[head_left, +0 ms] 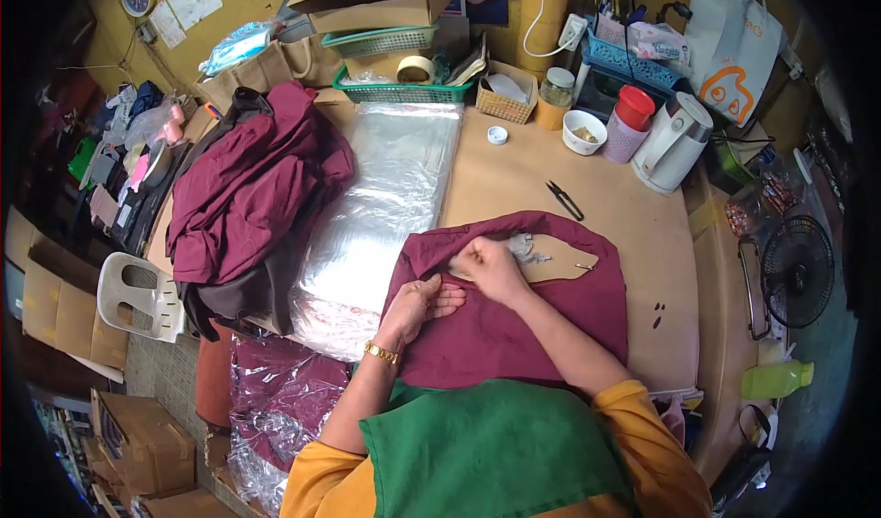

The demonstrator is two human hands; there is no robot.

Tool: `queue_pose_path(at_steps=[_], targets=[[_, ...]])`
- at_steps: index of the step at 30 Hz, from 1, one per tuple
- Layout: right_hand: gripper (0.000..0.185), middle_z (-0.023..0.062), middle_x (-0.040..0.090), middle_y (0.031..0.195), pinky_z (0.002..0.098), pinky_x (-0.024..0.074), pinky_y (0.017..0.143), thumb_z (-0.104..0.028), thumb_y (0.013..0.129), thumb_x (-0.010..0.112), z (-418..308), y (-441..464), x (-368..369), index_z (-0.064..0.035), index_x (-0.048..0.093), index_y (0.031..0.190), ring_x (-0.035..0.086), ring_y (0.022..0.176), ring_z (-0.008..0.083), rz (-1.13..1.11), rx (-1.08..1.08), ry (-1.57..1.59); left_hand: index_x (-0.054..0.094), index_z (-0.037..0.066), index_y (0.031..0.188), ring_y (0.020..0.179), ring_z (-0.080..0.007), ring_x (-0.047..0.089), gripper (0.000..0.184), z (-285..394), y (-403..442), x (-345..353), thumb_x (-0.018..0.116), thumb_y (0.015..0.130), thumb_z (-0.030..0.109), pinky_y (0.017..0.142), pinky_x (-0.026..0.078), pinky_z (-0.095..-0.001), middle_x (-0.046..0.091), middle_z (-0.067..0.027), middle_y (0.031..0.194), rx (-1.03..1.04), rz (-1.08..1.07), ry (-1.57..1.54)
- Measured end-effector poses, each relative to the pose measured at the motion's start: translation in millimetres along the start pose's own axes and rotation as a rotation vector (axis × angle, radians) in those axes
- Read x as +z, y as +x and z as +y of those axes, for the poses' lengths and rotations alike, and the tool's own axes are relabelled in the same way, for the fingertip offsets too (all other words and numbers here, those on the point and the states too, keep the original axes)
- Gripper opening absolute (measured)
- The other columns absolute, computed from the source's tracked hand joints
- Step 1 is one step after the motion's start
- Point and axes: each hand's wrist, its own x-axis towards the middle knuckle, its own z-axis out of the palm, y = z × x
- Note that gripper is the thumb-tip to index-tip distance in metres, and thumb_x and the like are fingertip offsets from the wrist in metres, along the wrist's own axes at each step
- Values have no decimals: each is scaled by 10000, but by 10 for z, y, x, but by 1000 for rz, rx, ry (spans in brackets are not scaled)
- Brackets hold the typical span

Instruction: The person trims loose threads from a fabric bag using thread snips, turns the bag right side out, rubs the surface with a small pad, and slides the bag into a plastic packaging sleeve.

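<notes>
A maroon garment (523, 334) lies on the tan-covered table in front of me, its rounded opening towards the far side. Through that opening show the tan surface and some small whitish-grey scraps (528, 247). My left hand (418, 309) rests on the garment left of the opening, fingers stretched out and thumb by the cloth edge. Just above the opening's left end, my right hand (488, 270) is closed in a pinch; what it holds, if anything, is too small to tell. Black thread snips (564, 200) lie beyond the garment.
Clear plastic bags (385, 178) are stacked left of the garment, beside a heap of maroon and dark clothing (257, 188). Along the back stand a green basket (395, 89), a white bowl (585, 133) and an electric kettle (673, 142). A black fan (797, 270) is at right.
</notes>
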Motion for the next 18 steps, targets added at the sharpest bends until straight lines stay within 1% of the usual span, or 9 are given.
queue_pose_path(at_steps=[2,8,10,11,13,14,16,17,18], targets=[[223,157,718,862,364,527,696,-232,826,717,-84,-55,34,-26,719,910,703,797,251,-155,-1,-115,606,-86,1116,978,-262,672,426,-20,14,-12,395,1060,280,903,548,-363,675,-209,1066,9,-7,5],[178,210,687,835,380,526,704,-177,813,688,-99,-30,135,-3,701,847,687,767,292,-57,47,-208,606,-76,1131,985,-252,669,426,1,-3,10,385,1064,282,912,545,-360,674,-193,1072,11,-3,23],[112,97,691,754,300,507,653,-94,862,664,-29,-40,181,17,666,848,641,706,125,33,-123,-323,605,-77,1133,986,-252,669,431,2,-2,15,382,1064,285,914,544,-359,674,-191,1076,11,5,26],[112,97,691,754,300,507,653,-94,862,664,6,-28,178,17,666,848,641,706,125,34,-123,-323,604,-73,1138,987,-252,668,431,8,-4,15,380,1065,287,914,543,-358,674,-187,1078,-1,5,21],[120,27,632,735,260,485,651,-94,923,613,-40,-4,135,-17,602,831,580,680,93,46,-19,374,602,-69,1143,988,-252,668,431,12,-13,20,377,1065,289,913,543,-356,675,-183,1081,-12,7,12],[142,-18,573,738,225,458,639,-98,965,571,-56,14,50,-50,554,832,526,669,67,35,-96,439,598,-64,1153,989,-252,668,428,14,-20,28,379,1064,292,912,542,-356,675,-183,1083,1,11,-7],[128,2,591,748,215,459,647,-91,954,582,-198,24,-169,-37,578,837,534,673,59,96,-67,642,595,-59,1162,990,-253,668,425,11,-31,41,381,1063,295,911,542,-356,675,-183,1085,13,15,-25],[111,25,589,734,285,480,680,-110,917,629,-280,2,-335,-36,598,840,555,684,123,106,-17,406,594,-47,1154,990,-247,669,403,10,-35,46,391,1061,288,909,542,-354,677,-177,1080,16,25,-31],[111,25,589,734,285,480,680,-110,917,629,-287,-37,-440,-36,598,840,555,684,123,107,-18,405,593,-36,1147,989,-241,670,380,11,-35,50,400,1059,280,907,541,-353,680,-171,1074,20,35,-37]])
